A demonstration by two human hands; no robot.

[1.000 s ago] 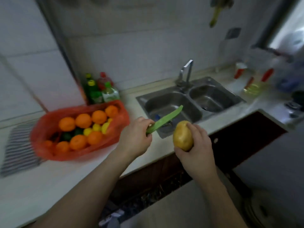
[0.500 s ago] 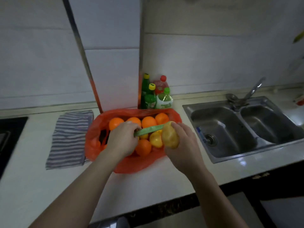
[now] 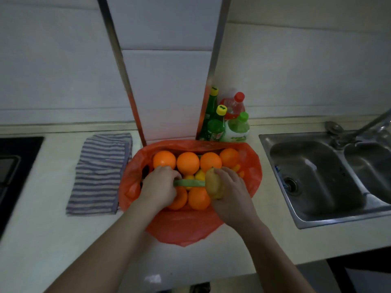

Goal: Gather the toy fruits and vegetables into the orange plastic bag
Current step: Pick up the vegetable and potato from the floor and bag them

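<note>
my left hand (image 3: pixel 158 187) curled round one end of the green bean pod (image 3: pixel 189 183), my right hand (image 3: pixel 230 191) gripping the potato (image 3: pixel 214 183), both over the open orange plastic bag (image 3: pixel 186 227) on the counter (image 3: pixel 53 240), oranges (image 3: pixel 187 162) and lemons (image 3: pixel 200 174) inside, striped cloth (image 3: pixel 99 172) left, sink (image 3: pixel 317 178) right, bottles (image 3: pixel 227 123) behind

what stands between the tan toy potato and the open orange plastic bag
Nothing visible: the right hand holds the tan toy potato over the open orange plastic bag, above round orange toy fruits inside.
</note>
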